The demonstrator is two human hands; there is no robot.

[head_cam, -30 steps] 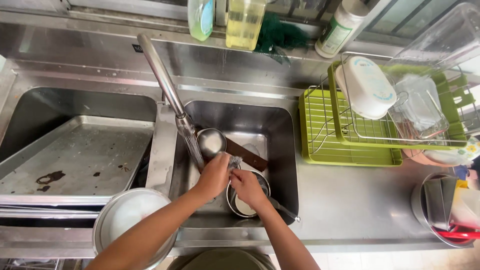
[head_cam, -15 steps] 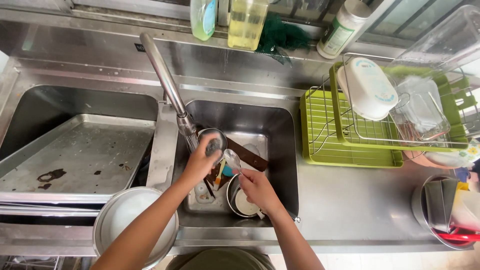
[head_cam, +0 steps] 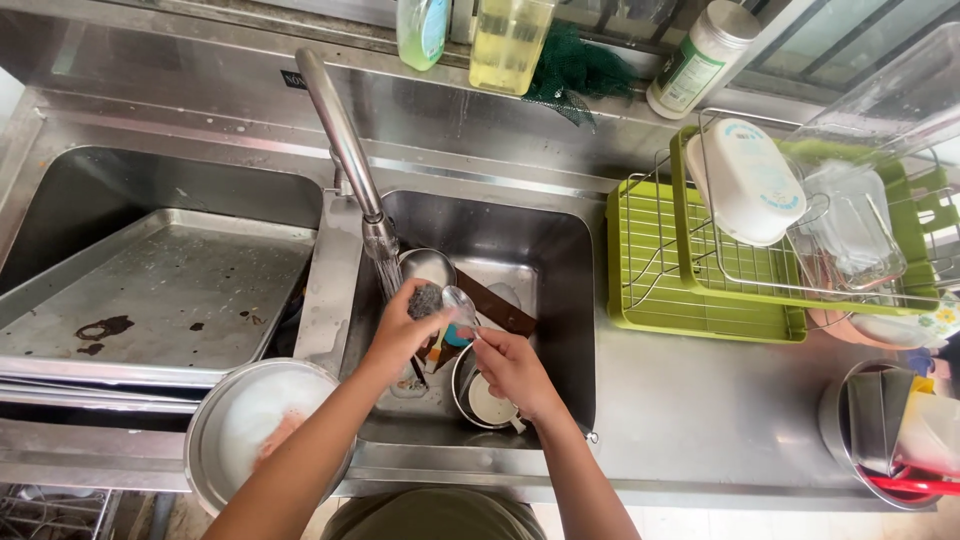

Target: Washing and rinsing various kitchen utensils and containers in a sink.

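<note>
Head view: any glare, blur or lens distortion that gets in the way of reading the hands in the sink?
Head view: daylight blows out the upper right corner; sheen on the faucet and metal tray. Wide-lens bowing curves the counter edges. The left hand with its scrubber, and the right hand holding a spoon, are sharp; the sink walls lie in shade.

The spoon's [head_cam: 462, 303] handle is swallowed by the right hand [head_cam: 512, 368], so its length cannot be told. The scouring pad [head_cam: 425, 298] is half covered by the left hand's [head_cam: 400, 335] grip. Both bottles, the green one [head_cam: 422, 28] and the yellow one [head_cam: 508, 40], are cut off by the top edge. The steel pot [head_cam: 880, 425] is clipped at the right edge, its contents too jumbled to be made out. The cup [head_cam: 487, 400] below is partly masked by the right wrist.
</note>
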